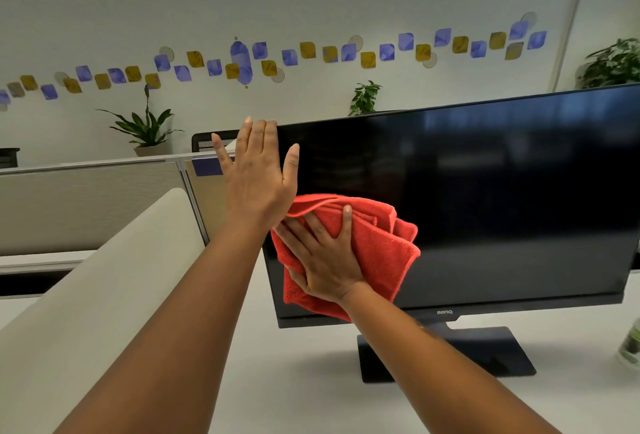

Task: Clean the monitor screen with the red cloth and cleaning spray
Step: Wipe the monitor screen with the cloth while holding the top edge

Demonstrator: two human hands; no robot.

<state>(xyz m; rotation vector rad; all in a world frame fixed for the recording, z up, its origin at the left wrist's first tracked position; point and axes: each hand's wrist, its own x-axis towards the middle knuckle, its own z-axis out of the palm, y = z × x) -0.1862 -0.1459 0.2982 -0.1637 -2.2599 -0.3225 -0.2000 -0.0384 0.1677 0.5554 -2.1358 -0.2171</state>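
Right hand [325,257] presses red cloth [377,246] on monitor screen [502,198]; left hand [258,177] flat above.

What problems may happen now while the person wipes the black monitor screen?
The right hand presses the folded red cloth on the black monitor screen; a hard push may tilt it on its flat stand. The left hand, flat at the upper left corner, may leave fingerprints.

potted plant [147,129] on partition [90,205], wall decals [242,59], white desk [311,381]
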